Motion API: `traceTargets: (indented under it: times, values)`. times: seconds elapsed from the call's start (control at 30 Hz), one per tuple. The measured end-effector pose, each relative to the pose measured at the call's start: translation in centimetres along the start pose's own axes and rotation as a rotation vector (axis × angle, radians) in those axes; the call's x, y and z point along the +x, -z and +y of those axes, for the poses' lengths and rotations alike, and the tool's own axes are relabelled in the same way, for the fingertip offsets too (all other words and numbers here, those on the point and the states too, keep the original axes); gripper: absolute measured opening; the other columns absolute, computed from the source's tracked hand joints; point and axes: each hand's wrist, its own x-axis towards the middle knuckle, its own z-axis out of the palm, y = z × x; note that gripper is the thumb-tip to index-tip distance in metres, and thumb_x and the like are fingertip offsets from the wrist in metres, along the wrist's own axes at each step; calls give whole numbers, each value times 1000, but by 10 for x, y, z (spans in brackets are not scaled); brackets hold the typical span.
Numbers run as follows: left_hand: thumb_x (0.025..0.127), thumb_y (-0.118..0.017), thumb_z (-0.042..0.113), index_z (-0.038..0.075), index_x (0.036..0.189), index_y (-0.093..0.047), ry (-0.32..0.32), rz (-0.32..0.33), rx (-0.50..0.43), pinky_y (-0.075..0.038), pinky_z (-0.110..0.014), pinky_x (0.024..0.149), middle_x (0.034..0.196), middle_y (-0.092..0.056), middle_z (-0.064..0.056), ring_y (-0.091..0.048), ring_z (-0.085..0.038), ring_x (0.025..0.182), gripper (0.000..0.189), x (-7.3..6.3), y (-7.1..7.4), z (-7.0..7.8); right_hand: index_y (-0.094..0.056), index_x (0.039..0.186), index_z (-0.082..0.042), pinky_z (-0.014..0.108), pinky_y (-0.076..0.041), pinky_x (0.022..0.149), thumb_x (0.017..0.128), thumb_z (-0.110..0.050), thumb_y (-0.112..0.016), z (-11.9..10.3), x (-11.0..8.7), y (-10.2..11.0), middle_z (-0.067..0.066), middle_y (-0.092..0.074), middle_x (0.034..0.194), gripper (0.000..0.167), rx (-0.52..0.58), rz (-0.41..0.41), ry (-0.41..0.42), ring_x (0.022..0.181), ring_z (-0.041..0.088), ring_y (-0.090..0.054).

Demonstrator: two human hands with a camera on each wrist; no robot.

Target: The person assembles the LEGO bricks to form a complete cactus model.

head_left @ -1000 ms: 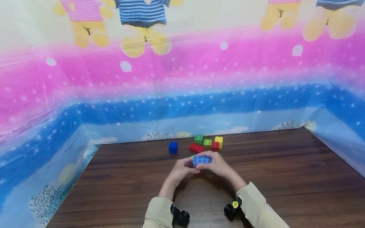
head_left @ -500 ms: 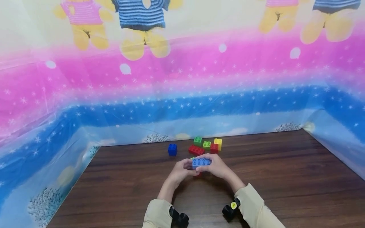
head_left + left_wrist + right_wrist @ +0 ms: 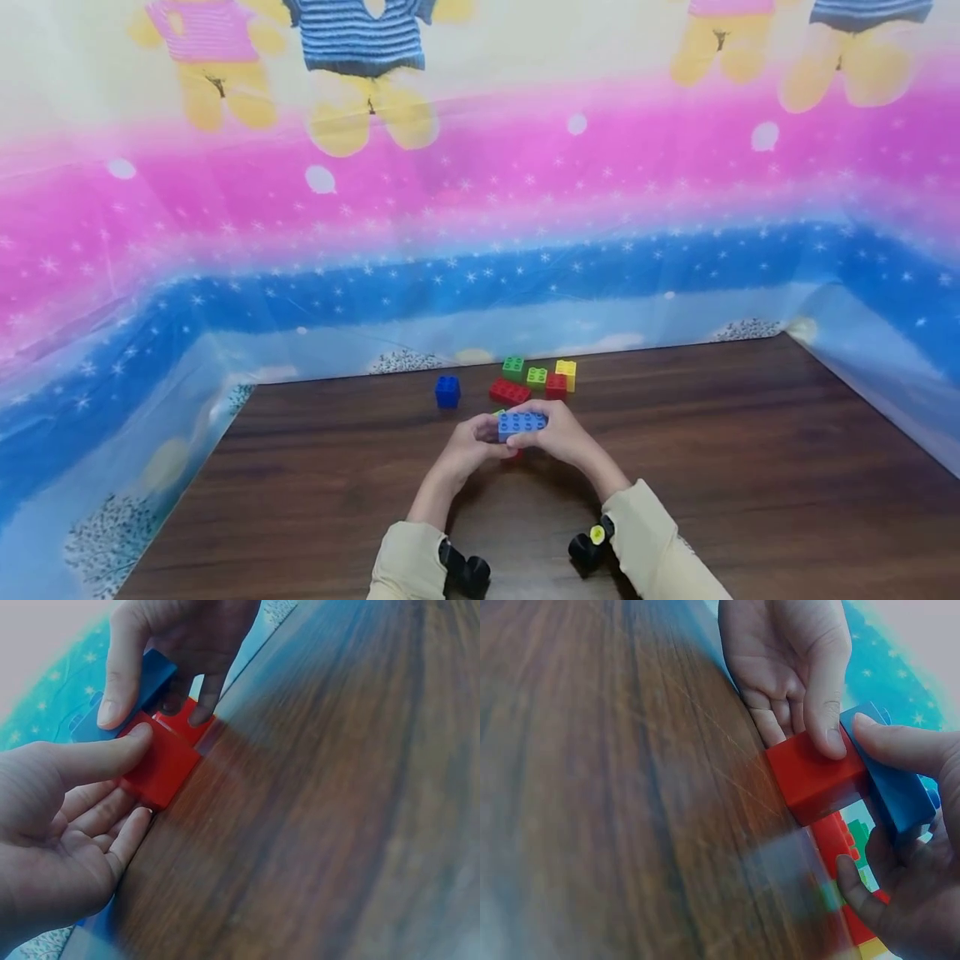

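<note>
Head view puts the light blue brick at the centre of things, raised just above the counter between two hands. Left of that brick, the left hand curls in toward it; the left wrist view shows its thumb pressed on a red brick mounted under the blue one, likely to brace the pair from below. Right of the brick, the right hand pinches the blue piece, thumb on one long side and fingers on the other, a grip that reads as squeezing the two bricks together. Beyond the brick, away from the person, lie a dark blue cube, a loose red brick, green bricks and a yellow brick. A yellow-green sliver by the left fingertips stays mostly covered, so I cannot tell what it is. Both wrist views are blurred, and whether the studs are fully seated is hidden.
</note>
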Motion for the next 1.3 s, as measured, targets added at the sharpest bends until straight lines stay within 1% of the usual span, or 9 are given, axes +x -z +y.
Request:
traceTargets:
  times: [0.17, 0.27, 0.53, 0.73, 0.9, 1.0, 1.1, 1.2, 1.3]
  values:
    - [86, -72, 12, 3, 128, -57, -2, 6, -6, -36, -60, 111, 129, -64, -17, -59, -28, 116, 46, 3, 4, 1, -66, 119, -7, 42, -55, 92, 81, -20, -79, -2, 5, -3, 13, -63, 116, 42, 14, 40, -15, 98, 22, -59]
    - [86, -72, 11, 3, 127, -57, 0, 10, -9, -38, -58, 110, 129, -64, -17, -60, -27, 115, 44, 2, 4, -1, -65, 119, -8, 40, -55, 91, 81, -22, -79, -1, 5, -4, 13, -62, 117, 43, 10, 30, -34, 99, 23, -58]
    - [85, -73, 11, 2, 125, -58, -10, -23, -9, -39, -57, 110, 126, -65, -17, -61, -24, 111, 43, 0, -6, -10, -63, 116, -9, 30, -49, 71, 81, -23, -78, 11, -1, 4, 13, -60, 111, 41, 45, -37, -105, 93, 23, -53]
    - [84, -74, 13, 2, 125, -58, -26, -20, 4, -39, -58, 109, 126, -65, -17, -60, -27, 115, 45, 3, -8, -10, -61, 126, -11, 33, -50, 86, 87, -32, -72, 16, -5, 13, 15, -60, 120, 45, 46, -90, -33, 102, 23, -55]
    - [84, -76, 15, 3, 122, -60, -23, -13, 10, -37, -61, 109, 124, -66, -15, -60, -27, 115, 43, 4, -9, -8, -58, 133, -11, 54, -39, 109, 98, -36, -55, 15, -4, 23, 16, -57, 135, 43, 60, -106, 14, 123, 31, -50]
    - [84, -76, 16, 4, 122, -61, -20, -3, 4, -37, -60, 109, 124, -66, -15, -60, -27, 115, 43, 4, -8, -6, -58, 133, -8, 61, -33, 112, 102, -39, -45, 11, 0, 29, 17, -60, 134, 45, 47, -53, 26, 128, 33, -51]
    - [84, -76, 15, 3, 122, -61, -26, 6, 0, -39, -57, 109, 125, -66, -16, -60, -27, 115, 43, 5, -6, -5, -58, 131, -1, 57, -40, 109, 104, -40, -40, 7, 5, 34, 21, -63, 126, 50, 74, 38, 18, 121, 36, -56]
    - [83, -76, 13, 2, 123, -60, -26, 24, 2, -41, -54, 109, 125, -66, -17, -60, -27, 115, 44, 5, -3, -5, -56, 132, 2, 49, -47, 105, 103, -41, -42, 5, 10, 37, 24, -62, 127, 53, 110, 113, -17, 118, 36, -59]
    - [83, -76, 13, 2, 123, -60, -15, 31, 7, -41, -54, 109, 125, -66, -17, -60, -26, 114, 44, 3, 1, -6, -56, 133, -2, 43, -50, 102, 100, -42, -50, 4, 13, 36, 21, -60, 131, 52, 100, 204, -70, 117, 33, -60]
